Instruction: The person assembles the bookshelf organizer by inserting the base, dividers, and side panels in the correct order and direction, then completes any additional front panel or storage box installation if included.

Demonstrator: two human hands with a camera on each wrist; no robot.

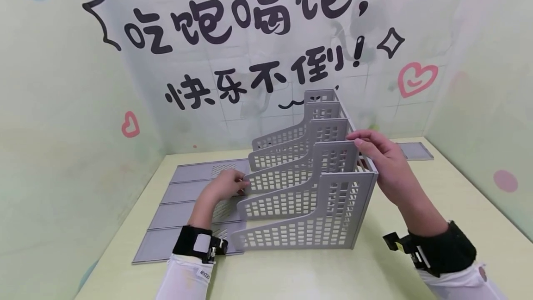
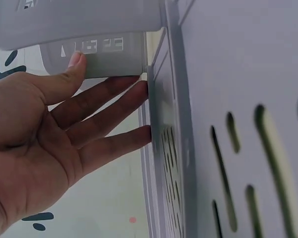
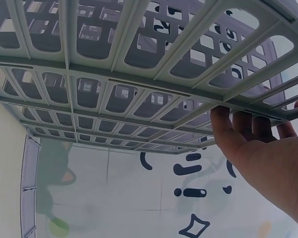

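A grey plastic file rack (image 1: 283, 198) with several perforated upright dividers stands on the table, its tall back to the right. My left hand (image 1: 226, 184) holds the low front end of a middle divider. In the left wrist view, the thumb lies against that divider (image 2: 107, 62), while the other fingertips reach the slotted flat panel (image 2: 169, 148) beside it. At the tall end, my right hand (image 1: 381, 161) grips the back edge near the top, thumb toward a divider's top corner. The right wrist view shows its fingers (image 3: 228, 129) curled at the open-slotted back frame (image 3: 139, 82).
Joined flat grey panels (image 1: 166, 219) lie on the table to the left, reaching toward the dividers. Another grey panel (image 1: 416, 151) lies at the back right. Behind stands a printed wall (image 1: 250, 133); side walls (image 1: 487, 105) flank the pale table (image 1: 300, 274).
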